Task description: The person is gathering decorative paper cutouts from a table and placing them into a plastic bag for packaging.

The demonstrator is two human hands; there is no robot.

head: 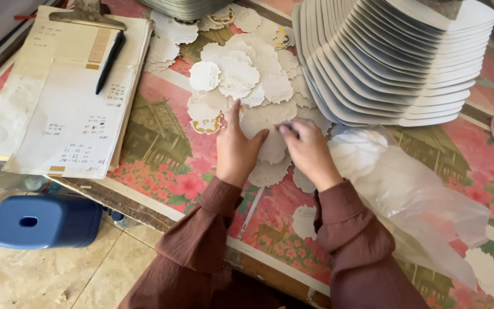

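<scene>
Floral table (161, 154) — tiled floor (41, 274), maybe indoors.

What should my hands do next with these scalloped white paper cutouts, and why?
Probably pinch and lift the top scalloped paper cutout: the left hand lies flat on the pile, the right hand has fingertips at that sheet's edge, and neither hand holds one.

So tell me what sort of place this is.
Probably a small craft or packing workshop: scalloped white paper cutouts lie heaped under both hands, a tall stack of shaped card pieces stands beside them, and a clipboard holds handwritten tallies.
</scene>
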